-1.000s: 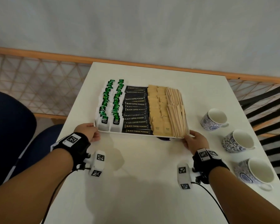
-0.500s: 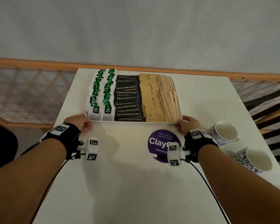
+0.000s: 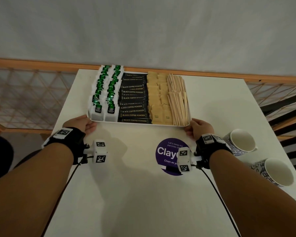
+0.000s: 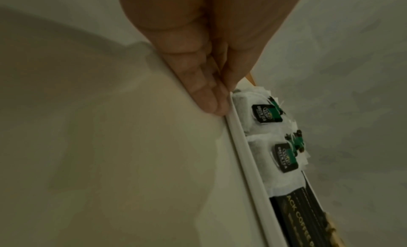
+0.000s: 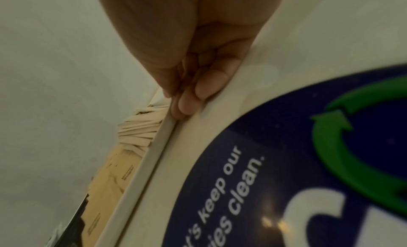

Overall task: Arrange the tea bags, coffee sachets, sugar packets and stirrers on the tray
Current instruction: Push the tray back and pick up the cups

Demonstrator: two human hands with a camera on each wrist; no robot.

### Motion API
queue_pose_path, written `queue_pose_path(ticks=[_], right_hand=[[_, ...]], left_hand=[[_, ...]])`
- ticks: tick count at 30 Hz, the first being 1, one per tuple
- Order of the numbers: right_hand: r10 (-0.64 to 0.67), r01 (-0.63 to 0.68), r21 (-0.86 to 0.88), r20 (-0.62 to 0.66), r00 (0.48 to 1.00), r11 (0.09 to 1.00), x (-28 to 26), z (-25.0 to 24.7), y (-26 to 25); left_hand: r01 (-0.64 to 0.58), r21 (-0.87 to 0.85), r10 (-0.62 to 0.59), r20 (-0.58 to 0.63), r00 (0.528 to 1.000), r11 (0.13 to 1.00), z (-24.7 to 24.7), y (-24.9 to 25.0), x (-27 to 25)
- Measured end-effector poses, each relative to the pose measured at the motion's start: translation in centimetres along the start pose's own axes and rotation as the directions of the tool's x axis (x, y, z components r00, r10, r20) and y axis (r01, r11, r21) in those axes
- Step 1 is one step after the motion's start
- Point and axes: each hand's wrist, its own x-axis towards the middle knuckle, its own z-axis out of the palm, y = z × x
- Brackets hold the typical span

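White tray [image 3: 138, 124] at the table's [image 3: 143, 194] far edge, rows of tea bags [image 3: 108, 93], coffee sachets [image 3: 133, 100], sugar packets [image 3: 158, 100], stirrers [image 3: 178, 98], left hand [image 3: 80, 124] gripping near-left corner, right hand [image 3: 201, 128] gripping near-right corner, fingers [image 4: 211, 101] curled under rim, two cups [image 3: 240, 142] near right edge.

White table [image 3: 143, 194]: tray [image 3: 137, 124], purple sticker [image 3: 167, 151], two cups [image 3: 241, 142].
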Motion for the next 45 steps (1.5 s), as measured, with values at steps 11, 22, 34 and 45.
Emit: queue_pose_path(ticks=[11,22,34,45], right_hand=[[0.018,-0.018,-0.013,0.008,1.0,1.0,-0.1,0.0,-0.3],[0.01,-0.009,0.007,-0.008,1.0,1.0,-3.0,-0.4,0.4],[-0.463,0.466,-0.252,0.074,0.883,0.848,-11.4,-11.7,-1.3],[-0.322,0.341,-0.67,0.159,0.933,0.659,-8.5,-28.1,1.1]], left_hand=[[0.093,0.097,-0.088,-0.06,0.994,0.991,0.4,0.6,-0.3],[0.11,0.048,-0.106,-0.085,0.991,0.993,0.3,-0.5,-2.4],[-0.139,0.53,-0.045,0.32,0.946,0.837,6.2,-8.7,-15.1],[-0.402,0.536,0.037,0.567,0.823,0.742,18.8,-12.6,-25.1]])
